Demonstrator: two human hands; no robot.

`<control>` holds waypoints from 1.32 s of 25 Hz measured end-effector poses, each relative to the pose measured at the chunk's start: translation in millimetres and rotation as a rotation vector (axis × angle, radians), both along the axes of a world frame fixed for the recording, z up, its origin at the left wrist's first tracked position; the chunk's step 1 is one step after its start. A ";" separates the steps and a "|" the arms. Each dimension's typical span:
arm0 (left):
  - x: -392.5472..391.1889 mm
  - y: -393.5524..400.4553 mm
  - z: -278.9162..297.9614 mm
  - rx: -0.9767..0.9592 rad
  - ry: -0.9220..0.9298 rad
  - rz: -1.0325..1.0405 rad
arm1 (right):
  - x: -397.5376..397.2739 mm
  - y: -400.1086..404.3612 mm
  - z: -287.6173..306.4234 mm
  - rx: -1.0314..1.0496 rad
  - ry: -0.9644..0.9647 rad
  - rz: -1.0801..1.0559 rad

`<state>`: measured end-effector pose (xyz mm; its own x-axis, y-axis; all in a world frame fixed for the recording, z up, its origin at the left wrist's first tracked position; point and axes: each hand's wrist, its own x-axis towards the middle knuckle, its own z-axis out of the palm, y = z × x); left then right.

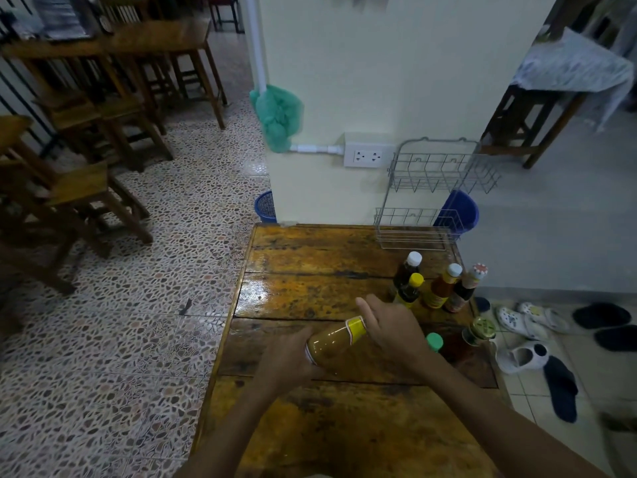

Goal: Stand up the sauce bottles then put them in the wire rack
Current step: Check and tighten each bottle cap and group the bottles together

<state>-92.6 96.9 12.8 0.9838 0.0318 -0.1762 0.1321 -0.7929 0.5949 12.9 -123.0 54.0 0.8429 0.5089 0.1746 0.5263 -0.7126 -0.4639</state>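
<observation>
While both hands are on it, the clear glass sauce bottle of mustard-yellow sauce with a yellow neck band [336,341] lies tilted, close to horizontal, low in the centre of the frame over the varnished wooden plank table [310,291]; whether its side touches the wood I cannot tell. Left hand [287,362] wraps the base end, fingers closed around it. Right hand [391,327] covers the neck and cap end, fingers curled over; cap itself is hidden. Judgement: the bottle looks full, so fairly heavy, rigid, breakable, and the smooth glass is likely slippery; the table is glossy too, so the base may skid when set down. Best hold is around the body near the base for the lift, with the neck hand only steering the pivot upright. Four bottles already stand upright in a tight cluster right of centre: a dark bottle with a white cap [406,270], a dark bottle with a yellow cap [409,289], an orange-red sauce bottle with a white cap [443,286] and a brown bottle with a red-and-white cap [465,288]. Lower right, a gold-lidded bottle [481,331] and a green-capped one [434,341] sit partly behind the right forearm; their pose is unclear. Silver two-tier wire rack [437,194] stands against the cream wall at the table's far edge, upper right of centre, both tiers bare.
</observation>
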 end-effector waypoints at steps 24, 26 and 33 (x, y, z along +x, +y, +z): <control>-38.3 -24.1 -31.4 0.378 -0.030 0.132 | 11.9 19.9 -22.5 -0.631 0.337 0.157; -34.2 -15.5 -37.1 0.305 -0.092 0.209 | 9.1 45.4 -6.4 -0.526 0.197 0.180; 15.3 44.1 -40.3 -0.157 -0.015 0.558 | -4.9 166.9 29.6 -0.182 0.078 0.163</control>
<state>-77.3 141.0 -27.4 0.8280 0.5210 -0.2073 0.4957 -0.5075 0.7048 8.0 43.9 83.6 0.7545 0.6563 0.0051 0.6086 -0.6966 -0.3799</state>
